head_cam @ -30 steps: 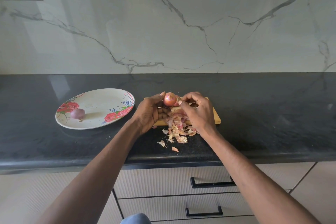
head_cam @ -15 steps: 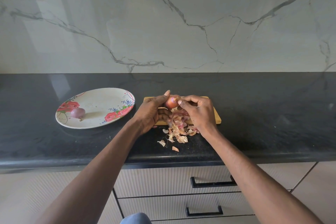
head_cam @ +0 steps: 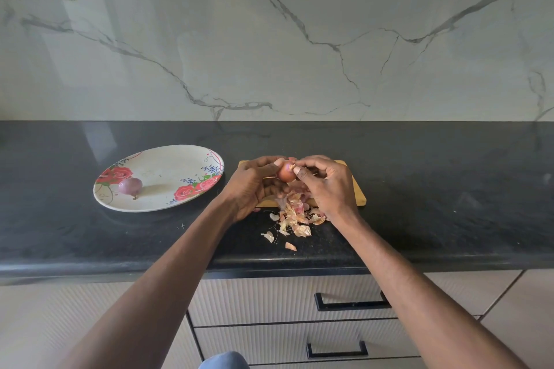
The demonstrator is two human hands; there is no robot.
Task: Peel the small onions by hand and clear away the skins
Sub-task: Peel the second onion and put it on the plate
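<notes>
Soft, even daylight, sharp focus, faint glare on the black counter (head_cam: pixel 419 189), wide-angle bending at edges.

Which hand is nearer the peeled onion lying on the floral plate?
Left. The left hand is just right of the floral plate holding the peeled onion; the right hand is farther right.

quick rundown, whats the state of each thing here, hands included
left hand: curled round the onion, holding it over the board
right hand: pinching at the top of the onion
onion: held up between both hands, skin partly on
plate onion: lying on the plate, peeled
plate: flat on the counter
skins: loose heap across the board's near edge and counter
board: flat, mostly hidden by the hands
drawers: closed
</notes>
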